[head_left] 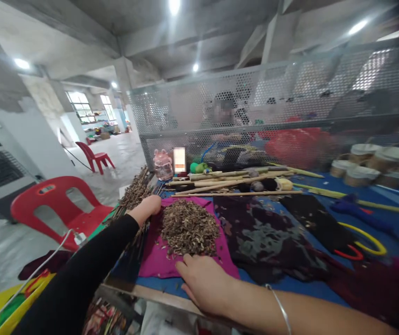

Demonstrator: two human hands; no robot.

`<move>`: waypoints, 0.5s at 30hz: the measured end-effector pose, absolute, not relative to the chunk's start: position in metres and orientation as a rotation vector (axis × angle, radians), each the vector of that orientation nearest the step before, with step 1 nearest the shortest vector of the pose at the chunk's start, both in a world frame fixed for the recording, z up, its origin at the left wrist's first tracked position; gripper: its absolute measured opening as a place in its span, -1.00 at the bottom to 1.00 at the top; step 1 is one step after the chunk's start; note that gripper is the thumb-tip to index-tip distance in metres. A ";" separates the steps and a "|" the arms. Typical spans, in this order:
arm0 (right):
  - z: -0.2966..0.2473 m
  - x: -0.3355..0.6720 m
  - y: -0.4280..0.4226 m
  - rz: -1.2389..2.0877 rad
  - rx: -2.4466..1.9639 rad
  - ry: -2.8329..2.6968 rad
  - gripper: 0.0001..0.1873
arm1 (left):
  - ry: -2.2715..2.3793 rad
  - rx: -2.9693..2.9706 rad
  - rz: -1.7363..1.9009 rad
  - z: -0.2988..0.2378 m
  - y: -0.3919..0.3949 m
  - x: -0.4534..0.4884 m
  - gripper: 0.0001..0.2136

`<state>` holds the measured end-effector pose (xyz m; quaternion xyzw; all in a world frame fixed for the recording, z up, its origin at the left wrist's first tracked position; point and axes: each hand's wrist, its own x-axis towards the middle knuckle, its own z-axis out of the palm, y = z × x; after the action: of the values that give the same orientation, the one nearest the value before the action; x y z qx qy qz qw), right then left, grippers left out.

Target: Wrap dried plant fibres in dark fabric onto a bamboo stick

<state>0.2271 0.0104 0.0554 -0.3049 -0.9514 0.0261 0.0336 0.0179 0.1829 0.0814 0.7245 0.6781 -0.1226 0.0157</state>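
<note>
A heap of dry brown seed-like pieces (189, 229) lies on a magenta cloth (150, 260) spread over a blue-topped table. My left hand (148, 209), at the end of a black sleeve, is beside the heap at the cloth's far left corner. Its fingers are curled together, and what they may hold is hidden. At the near edge of the heap, my right hand (208, 284) rests low over the cloth, its fingertips touching the closest pieces. The fingers reach forward, with the thumb apart from them, and a thin bangle circles the wrist.
Dried stalks (135, 193) lie left of the cloth, and long sticks (227, 179) behind it. Dark patterned fabric (265, 237) lies to the right, near a yellow loop (372, 239). A perforated metal screen (276, 102) stands behind, a red chair (63, 204) at left.
</note>
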 end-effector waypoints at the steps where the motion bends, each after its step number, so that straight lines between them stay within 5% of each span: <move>1: 0.050 0.220 0.012 0.059 -0.940 -2.922 -0.76 | 2.128 2.227 -0.400 0.075 0.183 0.017 -0.75; 9: 0.047 0.209 0.016 0.115 -1.012 -2.894 -0.80 | 2.229 2.088 -0.459 0.060 0.196 0.006 -0.73; 15: 0.040 0.155 0.011 0.153 -1.035 -2.804 -0.56 | 2.146 2.114 -0.477 0.059 0.206 0.007 -0.73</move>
<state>0.1548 0.0107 0.0403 -0.3448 -0.9343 0.0511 0.0742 0.0070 0.2056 0.0594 0.6923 0.7030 -0.1561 0.0458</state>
